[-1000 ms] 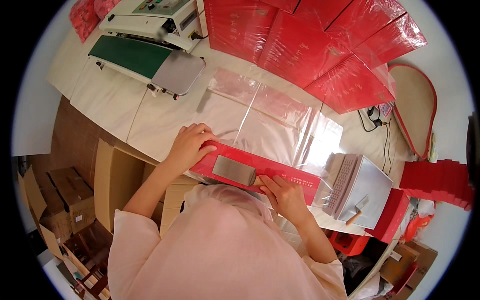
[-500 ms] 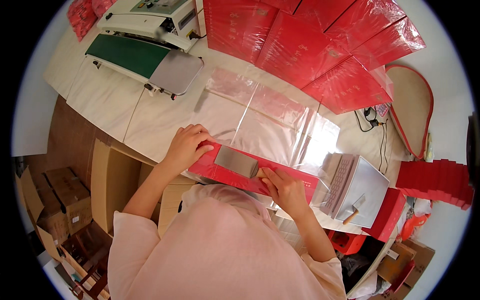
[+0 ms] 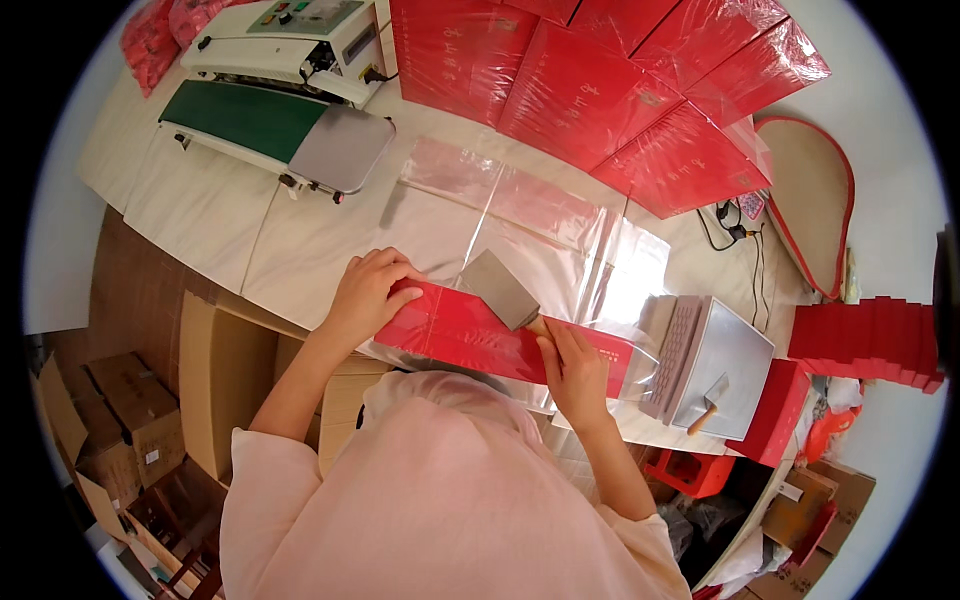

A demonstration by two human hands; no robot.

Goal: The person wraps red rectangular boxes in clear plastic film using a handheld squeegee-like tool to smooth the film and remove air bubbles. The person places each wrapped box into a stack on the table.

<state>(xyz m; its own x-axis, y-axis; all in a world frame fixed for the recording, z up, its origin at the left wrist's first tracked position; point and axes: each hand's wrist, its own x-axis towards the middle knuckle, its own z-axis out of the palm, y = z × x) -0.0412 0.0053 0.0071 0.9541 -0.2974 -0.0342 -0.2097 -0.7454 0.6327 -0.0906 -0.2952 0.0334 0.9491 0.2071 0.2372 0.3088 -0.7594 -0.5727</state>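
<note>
A long red box [image 3: 455, 335] in clear film lies across the table's near edge, close to my body. My left hand [image 3: 368, 298] grips its left end, fingers curled over the far edge and thumb on the face. In my right hand [image 3: 578, 375] is a putty knife [image 3: 499, 289], held by its wooden handle. Its wide metal blade points up and left, reaching past the box's far edge over the clear film [image 3: 540, 215] spread on the table. From this view I cannot tell whether the blade touches the box.
A metal-topped device [image 3: 728, 370] at the right bears a second putty knife [image 3: 711, 402]. Film-wrapped red boxes [image 3: 580, 100] are stacked at the back. A machine with a green belt [image 3: 240, 118] stands back left. Near it is an open carton [image 3: 215, 370]. Cables [image 3: 738, 232] lie back right.
The putty knife's blade, earlier lying along the box's face, has swung up and away past the far edge. My left hand keeps its grip. The whole view has shifted slightly.
</note>
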